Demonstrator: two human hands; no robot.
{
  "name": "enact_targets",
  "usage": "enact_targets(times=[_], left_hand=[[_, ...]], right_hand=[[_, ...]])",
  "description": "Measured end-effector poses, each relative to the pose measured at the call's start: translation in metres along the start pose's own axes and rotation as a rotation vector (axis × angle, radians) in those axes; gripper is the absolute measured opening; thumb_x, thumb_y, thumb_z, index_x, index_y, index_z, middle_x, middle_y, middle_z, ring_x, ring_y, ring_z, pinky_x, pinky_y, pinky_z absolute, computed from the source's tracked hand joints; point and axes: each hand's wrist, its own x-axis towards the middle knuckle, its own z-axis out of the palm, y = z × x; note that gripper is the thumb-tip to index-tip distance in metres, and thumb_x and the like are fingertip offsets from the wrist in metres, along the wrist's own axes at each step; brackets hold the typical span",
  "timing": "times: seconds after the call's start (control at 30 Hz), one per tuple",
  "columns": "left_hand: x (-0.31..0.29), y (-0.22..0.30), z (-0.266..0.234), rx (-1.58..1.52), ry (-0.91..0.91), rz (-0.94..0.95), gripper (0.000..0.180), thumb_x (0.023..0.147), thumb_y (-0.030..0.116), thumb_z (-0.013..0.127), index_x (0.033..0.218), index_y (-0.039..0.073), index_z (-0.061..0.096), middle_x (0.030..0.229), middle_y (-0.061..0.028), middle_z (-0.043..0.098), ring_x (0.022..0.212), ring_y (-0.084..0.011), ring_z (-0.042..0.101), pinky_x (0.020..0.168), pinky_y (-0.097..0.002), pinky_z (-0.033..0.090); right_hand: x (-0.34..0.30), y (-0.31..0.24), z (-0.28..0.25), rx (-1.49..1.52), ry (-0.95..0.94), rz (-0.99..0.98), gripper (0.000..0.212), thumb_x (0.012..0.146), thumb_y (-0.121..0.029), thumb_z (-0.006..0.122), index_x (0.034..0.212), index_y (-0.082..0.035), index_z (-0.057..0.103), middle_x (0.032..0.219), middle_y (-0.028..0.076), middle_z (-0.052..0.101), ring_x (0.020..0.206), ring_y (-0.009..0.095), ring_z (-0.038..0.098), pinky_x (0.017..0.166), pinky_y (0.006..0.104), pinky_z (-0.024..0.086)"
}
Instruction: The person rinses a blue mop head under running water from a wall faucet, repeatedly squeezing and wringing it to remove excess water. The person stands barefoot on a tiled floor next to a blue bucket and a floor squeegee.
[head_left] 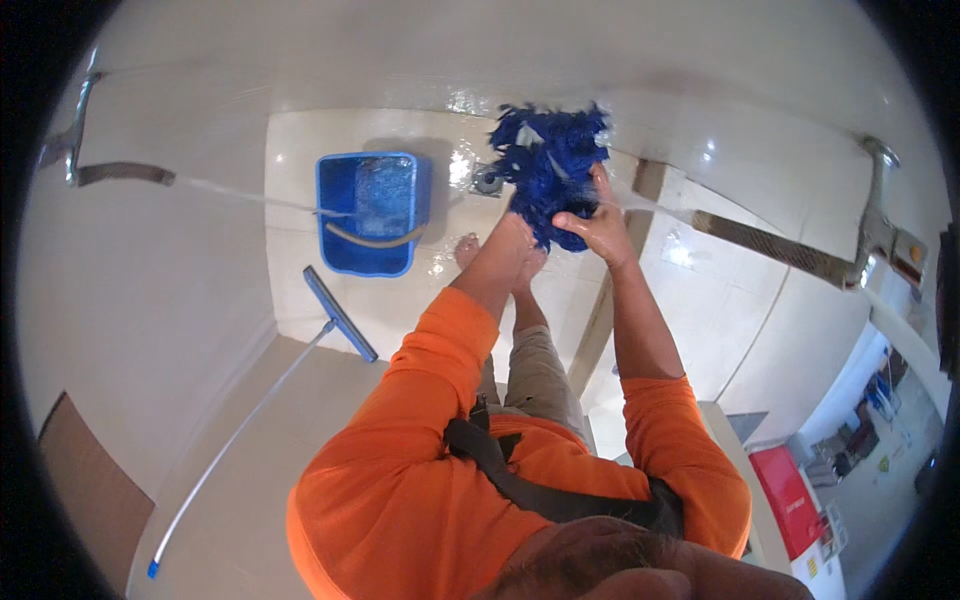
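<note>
A wet, shaggy dark-blue mop head (pixel 552 165), with a few pale patches in its strands, hangs bunched between my hands over the floor. My left hand (pixel 518 232) grips its lower left side, with most of the fingers hidden in the strands. On the right side, my right hand (pixel 606 226) clasps it with the thumb across the front and a finger up along the edge. Water sprays onto it from the right tap (pixel 770 248), whose flexible spout points at my right hand.
A blue bucket (pixel 325 240) with a handle stands at left, holding water; the left tap (pixel 125 174) streams into it. A floor squeegee (pixel 340 315) with a long pole lies below it. Near my feet are a floor drain (pixel 486 182) and a raised ledge (pixel 592 350).
</note>
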Motion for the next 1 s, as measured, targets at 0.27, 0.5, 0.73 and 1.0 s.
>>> enact_targets(times=[0.27, 0.5, 0.73, 1.0], left_hand=[[-0.035, 0.005, -0.031, 0.121, 0.097, -0.058, 0.072, 0.089, 0.062, 0.061, 0.141, 0.012, 0.055, 0.137, -0.0122, 0.060, 0.125, -0.0301, 0.058, 0.106, -0.0449, 0.046], [-0.062, 0.006, -0.051, 0.729, 0.191, -0.048, 0.068, 0.089, 0.058, 0.064, 0.139, 0.012, 0.058, 0.135, -0.0112, 0.062, 0.125, -0.0292, 0.058, 0.105, -0.0423, 0.046], [-0.075, 0.024, 0.006, 2.206, 0.327, 0.334, 0.063, 0.075, 0.030, 0.075, 0.132, 0.007, 0.059, 0.135, -0.0206, 0.060, 0.122, -0.0363, 0.059, 0.105, -0.0419, 0.047], [-0.077, 0.032, 0.029, 1.360, 0.388, 0.387, 0.058, 0.068, 0.015, 0.082, 0.122, 0.005, 0.061, 0.119, -0.0137, 0.067, 0.108, -0.0239, 0.066, 0.096, -0.0337, 0.050]], right_hand=[[0.013, -0.018, 0.003, -0.185, -0.010, -0.097, 0.088, 0.079, -0.045, 0.085, 0.148, -0.012, 0.042, 0.113, 0.015, 0.065, 0.112, 0.026, 0.057, 0.105, 0.0402, 0.042], [0.065, -0.006, 0.019, -0.509, -0.043, 0.036, 0.121, 0.065, -0.076, 0.077, 0.156, -0.009, 0.033, 0.153, 0.029, 0.039, 0.145, 0.042, 0.036, 0.119, 0.0477, 0.031], [0.085, -0.017, 0.013, -0.331, -0.232, 0.208, 0.109, 0.068, -0.075, 0.077, 0.143, 0.000, 0.050, 0.138, 0.027, 0.057, 0.131, 0.039, 0.054, 0.110, 0.0425, 0.042], [0.072, -0.010, 0.012, -0.242, -0.135, 0.200, 0.086, 0.073, -0.053, 0.087, 0.132, 0.003, 0.058, 0.121, 0.017, 0.068, 0.118, 0.028, 0.062, 0.102, 0.0383, 0.048]])
